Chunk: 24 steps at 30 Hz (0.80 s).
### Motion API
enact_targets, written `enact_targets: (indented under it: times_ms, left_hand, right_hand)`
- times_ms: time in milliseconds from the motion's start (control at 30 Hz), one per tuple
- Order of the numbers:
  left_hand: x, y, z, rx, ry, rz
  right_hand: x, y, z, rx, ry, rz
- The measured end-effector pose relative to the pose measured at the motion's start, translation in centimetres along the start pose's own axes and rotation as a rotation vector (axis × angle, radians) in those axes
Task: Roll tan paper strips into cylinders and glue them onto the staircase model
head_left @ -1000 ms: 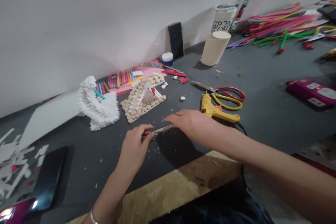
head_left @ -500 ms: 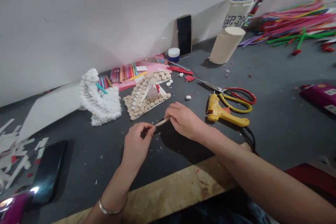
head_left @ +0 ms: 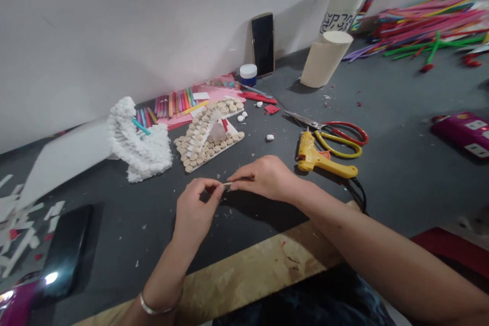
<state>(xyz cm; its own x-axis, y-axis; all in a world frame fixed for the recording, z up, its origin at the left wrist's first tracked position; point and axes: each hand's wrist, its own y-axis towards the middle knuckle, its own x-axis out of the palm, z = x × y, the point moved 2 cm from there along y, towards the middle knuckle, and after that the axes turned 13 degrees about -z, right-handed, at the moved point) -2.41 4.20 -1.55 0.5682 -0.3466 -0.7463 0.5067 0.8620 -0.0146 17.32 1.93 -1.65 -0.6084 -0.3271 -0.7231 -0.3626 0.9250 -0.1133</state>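
Observation:
Between my hands runs a short thin beige strip (head_left: 227,184); its ends are hidden by my fingers. My left hand (head_left: 196,207) pinches one end between thumb and forefinger, and a metal bangle circles that wrist. From the other side, my right hand (head_left: 265,178) holds the strip with fingertips and thumb. Just beyond them stands a small craft model (head_left: 214,150) covered in beige paper coils, with white steps and a curved edge. To its left is a similar model (head_left: 147,155) covered in fluffy white bits with a teal stick.
Right of my hands lie a yellow glue gun (head_left: 321,158) and scissors (head_left: 340,137). Behind are a beige oval holder (head_left: 326,61), a blue jar (head_left: 248,75) and an upright phone (head_left: 263,43). A dark phone (head_left: 66,249) and white scraps (head_left: 23,229) lie left.
My right hand has shifted down and closer to my left hand, and its fingers are straighter. Less of the strip shows between them. The view has tilted slightly.

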Motion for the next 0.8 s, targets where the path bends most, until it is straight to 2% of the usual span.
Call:
enact_targets:
  times_ms: [200, 367, 500, 700, 800]
  left_hand:
    - [-0.1, 0.2, -0.1, 0.052, 0.015, -0.102]
    - [-0.3, 0.2, -0.5, 0.035, 0.004, -0.118]
    - [-0.3, 0.1, -0.7, 0.046, 0.045, -0.083]
    - [-0.5, 0.0, -0.1, 0.074, 0.159, 0.008]
    - [-0.6, 0.0, 0.1, 0.082, 0.175, 0.057]
  right_hand:
    - [-0.1, 0.0, 0.4, -0.025, -0.028, 0.018]
    - [0.3, -0.2, 0.2, -0.063, 0.066, 0.018]
    - [0.7, -0.2, -0.1, -0.121, 0.106, -0.023]
    - [1.0, 0.0, -0.4, -0.006, 0.14, -0.004]
    - [1.1, 0.0, -0.5, 0.004, 0.163, 0.003]
